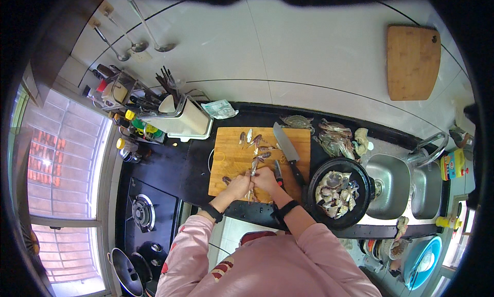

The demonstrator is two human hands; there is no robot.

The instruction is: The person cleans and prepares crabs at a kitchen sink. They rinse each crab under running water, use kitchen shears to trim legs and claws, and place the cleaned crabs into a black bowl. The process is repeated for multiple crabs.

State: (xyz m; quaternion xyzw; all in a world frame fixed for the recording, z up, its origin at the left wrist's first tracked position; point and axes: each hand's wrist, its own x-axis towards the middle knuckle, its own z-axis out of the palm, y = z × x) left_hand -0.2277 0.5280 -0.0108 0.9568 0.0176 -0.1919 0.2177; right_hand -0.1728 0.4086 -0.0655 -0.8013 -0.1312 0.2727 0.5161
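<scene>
My left hand and my right hand meet over a wooden cutting board, fingers closed together on a crab leg. The fingertips partly hide it. Several loose crab legs and claw pieces lie on the board's upper half, with more fragments near my wrists. A black-handled cleaver-like kitchen knife rests along the board's right side. Beside my right hand is a smaller knife or pair of scissors, partly covered. To the right, a black pan holds cut crab pieces.
Crabs or crab shells lie behind the pan, near a crumpled cloth. A double steel sink is at the right. At the left are a gas burner, a utensil holder and bottles.
</scene>
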